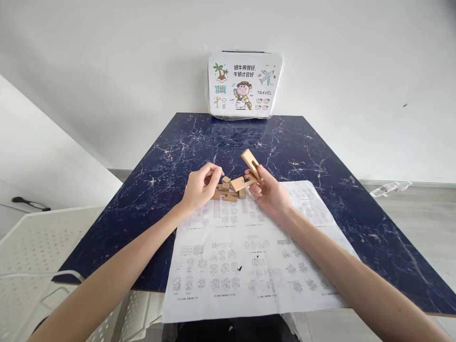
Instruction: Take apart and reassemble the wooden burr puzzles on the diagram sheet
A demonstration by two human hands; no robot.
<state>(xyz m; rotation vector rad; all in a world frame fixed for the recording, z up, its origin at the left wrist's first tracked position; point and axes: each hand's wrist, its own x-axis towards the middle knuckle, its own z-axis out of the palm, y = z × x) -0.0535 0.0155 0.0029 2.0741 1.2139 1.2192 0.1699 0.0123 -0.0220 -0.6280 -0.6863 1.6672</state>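
Note:
In my right hand are two notched wooden puzzle pieces, pinched between thumb and fingers. One slotted piece tilts up and away; the other piece points left, a notch cut in its edge. Curled fingers close my left hand just left of the small pile; what it holds, if anything, is hidden. Beneath and between the hands lie a flat notched wooden piece with a dark mark and several small wooden blocks. Part of this pile is covered by the hands.
A large printed instruction sheet with line diagrams spreads under my forearms and over the near table edge. The table is dark blue with a marbled pattern. Against the wall stands a white illustrated case. A white cable crosses at the left.

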